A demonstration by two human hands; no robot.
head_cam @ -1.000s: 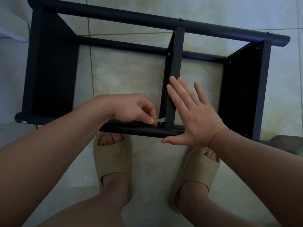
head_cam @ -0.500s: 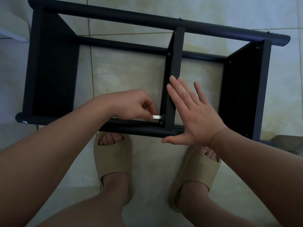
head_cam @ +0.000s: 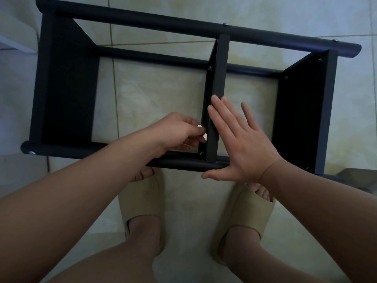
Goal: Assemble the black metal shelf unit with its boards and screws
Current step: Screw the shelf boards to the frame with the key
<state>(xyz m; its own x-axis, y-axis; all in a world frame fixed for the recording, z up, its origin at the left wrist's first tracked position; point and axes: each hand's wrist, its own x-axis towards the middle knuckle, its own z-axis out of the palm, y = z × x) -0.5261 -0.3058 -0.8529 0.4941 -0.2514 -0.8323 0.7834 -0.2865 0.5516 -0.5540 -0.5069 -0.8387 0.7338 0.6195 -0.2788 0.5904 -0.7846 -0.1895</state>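
The black metal shelf unit lies on its side on the tiled floor, with a board at each end and a narrow middle board between the round tubes. My left hand pinches a small silver hex key just left of the middle board, above a screw near the front tube. My right hand lies flat with straight fingers against the right face of the middle board, thumb along the front tube.
My two feet in beige slippers stand on the floor right below the front tube. A pale object lies at the left edge, and a grey thing shows at the right edge.
My left hand has lifted and turned the hex key from level at the lower screw to pointing upward. My right hand has stayed pressed on the middle board.
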